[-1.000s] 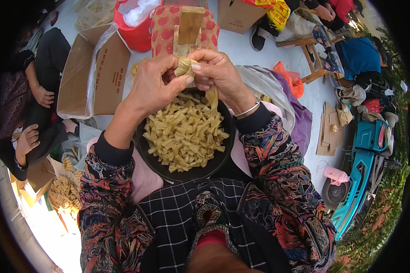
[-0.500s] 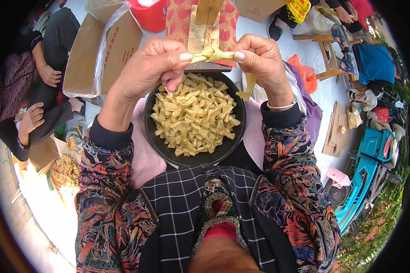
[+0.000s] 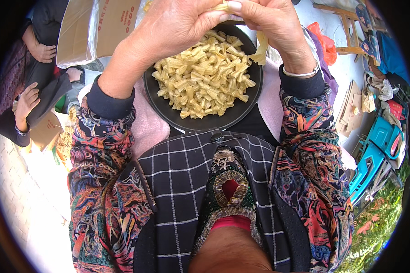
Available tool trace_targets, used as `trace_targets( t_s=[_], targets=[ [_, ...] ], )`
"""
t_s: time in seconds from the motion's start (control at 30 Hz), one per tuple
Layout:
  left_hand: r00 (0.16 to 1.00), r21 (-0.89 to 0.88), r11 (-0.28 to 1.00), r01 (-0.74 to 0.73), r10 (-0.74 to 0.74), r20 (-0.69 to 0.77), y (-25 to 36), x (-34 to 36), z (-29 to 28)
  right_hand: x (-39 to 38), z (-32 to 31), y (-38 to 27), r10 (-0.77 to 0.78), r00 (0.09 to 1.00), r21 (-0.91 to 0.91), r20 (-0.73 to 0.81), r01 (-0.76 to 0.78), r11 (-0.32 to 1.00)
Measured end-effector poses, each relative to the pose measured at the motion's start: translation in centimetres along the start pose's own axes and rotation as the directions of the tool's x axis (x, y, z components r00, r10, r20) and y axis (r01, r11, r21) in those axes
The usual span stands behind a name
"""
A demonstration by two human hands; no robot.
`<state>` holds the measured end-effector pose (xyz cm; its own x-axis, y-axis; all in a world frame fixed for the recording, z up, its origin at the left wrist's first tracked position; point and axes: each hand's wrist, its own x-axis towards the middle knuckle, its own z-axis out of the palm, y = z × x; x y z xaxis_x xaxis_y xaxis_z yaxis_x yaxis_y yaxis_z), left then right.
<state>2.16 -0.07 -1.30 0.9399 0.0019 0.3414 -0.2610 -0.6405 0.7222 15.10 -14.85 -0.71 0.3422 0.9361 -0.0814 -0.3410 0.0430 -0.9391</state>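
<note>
Both hands meet at the top edge of the view, above the far side of a round black pan (image 3: 151,98). A pale yellow strip of tofu skin (image 3: 261,48) runs between them, its flared end dangling below my right hand (image 3: 278,29). That hand pinches the strip between thumb and fingers. My left hand (image 3: 171,32) is closed on the other end, its fingers partly cut off by the frame. The strip's middle is mostly covered by fingers. Many short knotted tofu skin pieces (image 3: 200,79) are heaped in the pan, which rests on my lap.
Pink cloth (image 3: 148,120) lies beside the pan. An open cardboard box (image 3: 116,22) stands at the far left, near another person's hand (image 3: 28,100). To the right are an orange plastic bag (image 3: 324,43), a wooden stool (image 3: 348,49), flat cardboard (image 3: 348,109) and a teal plastic item (image 3: 366,154).
The view has shifted, so hands and pan sit higher in it. My hands have come closer together, and the knot seen in the strip earlier is now hidden by fingers.
</note>
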Motion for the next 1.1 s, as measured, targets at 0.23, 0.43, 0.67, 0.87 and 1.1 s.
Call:
trace_targets(
  t_s=[0.23,0.43,0.67,0.87,1.1],
  targets=[
    [0.96,-0.238,0.961,0.139,-0.072,0.27,0.4,-0.6,-2.3,-2.2,-1.1,-1.8,-0.049,0.999,-0.03,0.016,0.05,0.998],
    [0.96,-0.403,0.88,0.25,-0.173,0.219,-0.6,0.8,-0.9,-1.6,-2.4,-1.6,0.077,0.997,0.168,-0.007,-0.075,0.983],
    [0.834,-0.657,0.552,0.514,-0.5,0.232,-4.7,0.2,2.2,0.8,-2.7,0.3,-0.151,0.986,0.4,0.075,0.109,0.91],
    [0.743,-0.708,0.365,0.605,-0.579,0.336,-3.6,-2.7,4.7,0.2,-3.7,4.4,-0.103,0.969,0.245,-0.226,0.159,0.957],
    [0.732,-0.715,0.236,0.658,-0.426,0.532,-2.1,-5.3,7.3,-1.6,-4.9,6.9,-0.237,0.971,0.774,0.037,0.122,0.621]
  ],
)
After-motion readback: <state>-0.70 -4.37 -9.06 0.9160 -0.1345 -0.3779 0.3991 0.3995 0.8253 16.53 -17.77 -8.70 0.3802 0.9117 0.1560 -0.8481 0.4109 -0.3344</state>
